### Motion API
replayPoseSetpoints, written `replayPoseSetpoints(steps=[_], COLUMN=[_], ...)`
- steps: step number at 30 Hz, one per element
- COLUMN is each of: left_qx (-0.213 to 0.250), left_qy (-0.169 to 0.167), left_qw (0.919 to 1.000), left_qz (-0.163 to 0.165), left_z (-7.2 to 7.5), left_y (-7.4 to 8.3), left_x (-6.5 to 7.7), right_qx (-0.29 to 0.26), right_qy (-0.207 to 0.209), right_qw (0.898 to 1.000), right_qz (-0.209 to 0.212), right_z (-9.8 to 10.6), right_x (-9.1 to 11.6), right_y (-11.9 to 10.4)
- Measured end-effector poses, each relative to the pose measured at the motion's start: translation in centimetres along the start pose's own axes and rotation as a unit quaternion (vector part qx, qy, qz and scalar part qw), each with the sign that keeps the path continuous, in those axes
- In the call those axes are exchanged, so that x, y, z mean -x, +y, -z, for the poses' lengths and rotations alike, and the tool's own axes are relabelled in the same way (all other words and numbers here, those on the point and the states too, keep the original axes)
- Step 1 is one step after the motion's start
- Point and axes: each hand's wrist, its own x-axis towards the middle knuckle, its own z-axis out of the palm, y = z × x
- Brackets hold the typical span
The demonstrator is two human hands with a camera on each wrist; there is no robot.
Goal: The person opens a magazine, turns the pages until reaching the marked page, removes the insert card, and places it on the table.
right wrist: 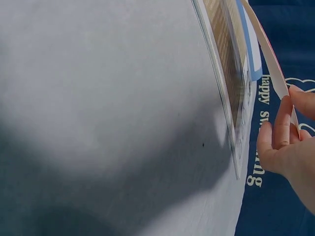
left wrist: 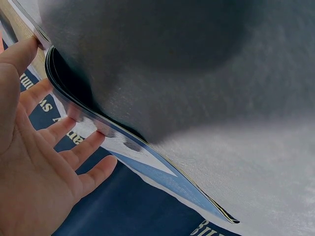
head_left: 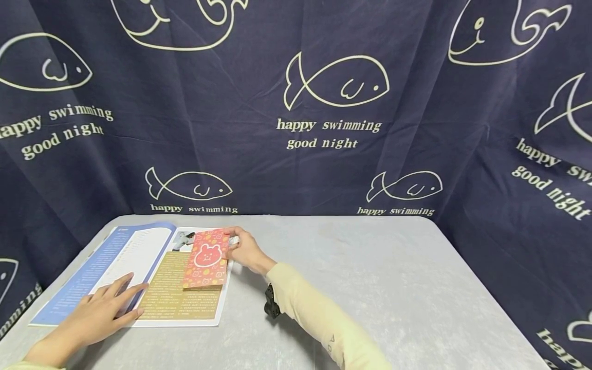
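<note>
An open magazine [head_left: 185, 303] lies on the left part of the table, with a blue-and-white left page and a gold-brown right page. My left hand [head_left: 99, 313] rests on it near the fold, fingers spread and straight; in the left wrist view the fingertips [left wrist: 101, 137] press on the curved page. With thumb and fingers, my right hand [head_left: 250, 252] pinches the right edge of a red envelope [head_left: 208, 259] printed with a pink bear. The envelope overlaps the right page, and in the right wrist view it stands tilted above the magazine [right wrist: 229, 88].
The grey table [head_left: 370, 288] stretches away to the right of the magazine. Behind and at both sides hangs a dark blue curtain [head_left: 333, 169] with fish drawings and lettering. A black wrist device [head_left: 272, 302] sits at the right sleeve.
</note>
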Motion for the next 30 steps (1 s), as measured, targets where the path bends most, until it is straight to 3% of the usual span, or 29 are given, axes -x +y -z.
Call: replayPoseSetpoints(steps=[16, 23, 30], left_qx=[0.0, 0.004, 0.003], left_qy=[0.008, 0.013, 0.013], left_qw=[1.0, 0.9999, 0.9999], left_qz=[-0.005, -0.01, -0.008], left_z=[-0.2, -0.2, 0.1], left_y=[-0.2, -0.2, -0.1], left_x=[0.0, 0.0, 0.0], right_qx=[-0.056, -0.061, -0.062], right_qy=[-0.018, -0.02, -0.014], right_qw=[0.998, 0.998, 0.998], right_qz=[-0.01, -0.017, -0.026], right_z=[2.7, 4.3, 5.6], right_x=[1.1, 3.3, 2.7], right_y=[0.3, -1.3, 0.7])
